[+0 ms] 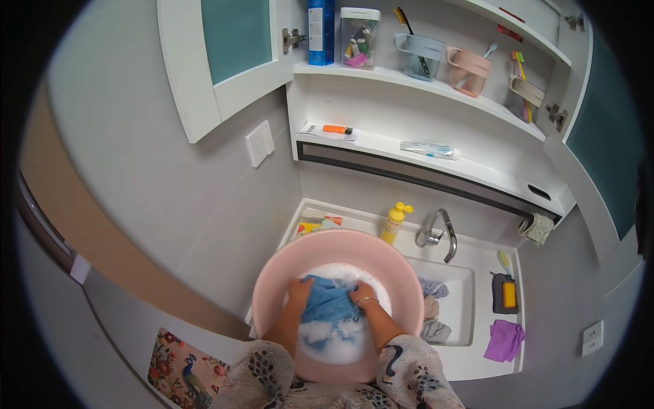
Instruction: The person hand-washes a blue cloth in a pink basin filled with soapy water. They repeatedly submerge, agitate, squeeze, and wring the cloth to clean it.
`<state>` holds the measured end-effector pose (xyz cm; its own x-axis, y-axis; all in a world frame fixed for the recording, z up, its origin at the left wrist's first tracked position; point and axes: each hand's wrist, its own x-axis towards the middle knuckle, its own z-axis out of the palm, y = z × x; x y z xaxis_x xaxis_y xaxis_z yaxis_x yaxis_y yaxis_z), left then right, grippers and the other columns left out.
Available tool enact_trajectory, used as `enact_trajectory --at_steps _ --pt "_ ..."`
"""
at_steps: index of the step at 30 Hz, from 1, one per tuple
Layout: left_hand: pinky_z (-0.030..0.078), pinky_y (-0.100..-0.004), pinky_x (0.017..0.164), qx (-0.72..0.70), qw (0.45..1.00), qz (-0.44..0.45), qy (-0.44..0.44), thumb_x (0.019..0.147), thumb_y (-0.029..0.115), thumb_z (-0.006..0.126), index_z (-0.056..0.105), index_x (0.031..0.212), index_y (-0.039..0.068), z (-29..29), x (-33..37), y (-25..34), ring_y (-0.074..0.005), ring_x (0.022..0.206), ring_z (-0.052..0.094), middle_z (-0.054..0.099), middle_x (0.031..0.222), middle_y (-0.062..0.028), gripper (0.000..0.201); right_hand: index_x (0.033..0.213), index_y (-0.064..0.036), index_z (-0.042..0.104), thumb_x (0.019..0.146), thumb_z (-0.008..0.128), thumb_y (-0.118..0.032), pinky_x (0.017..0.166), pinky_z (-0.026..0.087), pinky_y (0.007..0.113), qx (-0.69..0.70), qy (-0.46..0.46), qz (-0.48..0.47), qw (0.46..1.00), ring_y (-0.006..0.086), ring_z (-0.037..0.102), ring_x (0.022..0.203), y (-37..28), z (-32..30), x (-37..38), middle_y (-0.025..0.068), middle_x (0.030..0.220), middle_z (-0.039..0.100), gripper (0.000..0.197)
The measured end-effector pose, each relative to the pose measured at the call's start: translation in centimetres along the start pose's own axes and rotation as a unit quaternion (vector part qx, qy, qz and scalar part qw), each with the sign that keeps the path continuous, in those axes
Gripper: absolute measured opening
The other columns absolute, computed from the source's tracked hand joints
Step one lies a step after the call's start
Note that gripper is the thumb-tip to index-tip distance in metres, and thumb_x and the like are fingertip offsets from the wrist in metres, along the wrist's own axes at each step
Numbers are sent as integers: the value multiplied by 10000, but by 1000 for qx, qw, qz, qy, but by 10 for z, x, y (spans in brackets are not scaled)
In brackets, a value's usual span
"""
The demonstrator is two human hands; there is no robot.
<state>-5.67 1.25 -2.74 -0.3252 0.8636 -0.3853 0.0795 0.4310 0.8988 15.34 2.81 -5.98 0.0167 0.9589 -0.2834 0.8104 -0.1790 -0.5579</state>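
A large pink basin (pixel 272 273) full of white suds (pixel 337 351) stands on the white counter in front of me. Inside it, a wet blue cloth (pixel 330 302) is stretched between my hands, its lower part sunk in the foam. My left hand (pixel 298 292) grips the cloth's left edge, fingers closed round it. At the right edge, my right hand (pixel 362 294), with a thin bracelet at the wrist, pinches the same cloth. Both forearms reach in over the basin's near rim. What kind of garment or towel the cloth is, I cannot tell.
Right of the basin, several damp cloths (pixel 434 332) lie in the white sink (pixel 463 293), below a chrome faucet (pixel 439 235). A yellow bottle (pixel 395 221) stands behind the basin. A purple cloth (pixel 505 340) rests at the right. Open cabinet doors (pixel 208 102) flank the shelves above.
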Motion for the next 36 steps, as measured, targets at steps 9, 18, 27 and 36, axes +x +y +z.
enact_trajectory --at_steps 9,18,27,36 --pt "461 -316 609 -512 808 -51 -286 871 251 468 569 856 73 18 16 -44 -156 633 527 519 686 -43 205 849 -44 573 766 595 -280 683 469 363 230 153 -275 921 330 580 730 -126 0 -84 207 743 580 252" --pt "495 -373 737 -457 826 -159 -288 836 269 452 572 851 74 8 -61 65 -223 751 591 601 814 -81 230 924 -5 619 887 479 -393 721 453 275 452 -135 -56 880 127 558 740 -66 -50 -30 35 817 617 414" --pt "495 -347 671 -373 915 -32 -147 807 227 575 575 961 9 -7 -23 35 -221 736 607 618 854 -112 266 1040 -2 609 845 554 -361 800 458 257 442 -367 11 818 156 583 933 -62 -89 -47 86 1032 612 412" --pt "472 -309 615 -78 993 89 28 771 230 677 568 1012 -38 -12 13 -7 -200 659 592 619 872 -108 377 1097 12 583 828 598 -325 844 429 288 237 -110 -109 959 218 590 921 -47 -64 -27 145 956 641 432"
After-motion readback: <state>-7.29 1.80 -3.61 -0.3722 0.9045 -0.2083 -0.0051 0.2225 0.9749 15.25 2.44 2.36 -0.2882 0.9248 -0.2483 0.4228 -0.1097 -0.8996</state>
